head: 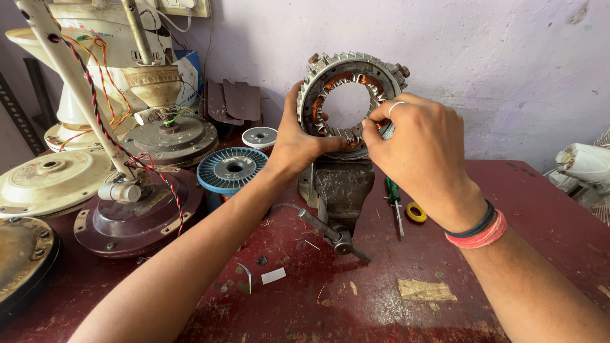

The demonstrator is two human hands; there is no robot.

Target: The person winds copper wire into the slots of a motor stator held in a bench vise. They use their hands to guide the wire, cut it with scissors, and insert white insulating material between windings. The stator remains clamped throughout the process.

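Looked like a fan repair workshop: scuffed red surface (381, 298), a bench vise (340, 190), stripped fan motors (136, 216) and a wire spool (232, 169) lay around.

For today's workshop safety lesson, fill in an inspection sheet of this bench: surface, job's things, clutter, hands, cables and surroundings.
Surface: red bench top, worn and scratched, with scraps of paper and wire.
Job's things: ring-shaped motor core with copper windings, standing upright in a grey vise.
Clutter: green screwdriver, yellow tape roll, blue wire spool, fan motor housings at left.
Hands: left hand grips the ring's left edge; right hand pinches its lower inner edge.
Cables: twisted red-and-black wire along a fan rod.
Surroundings: pale purple wall; white fan part at right.
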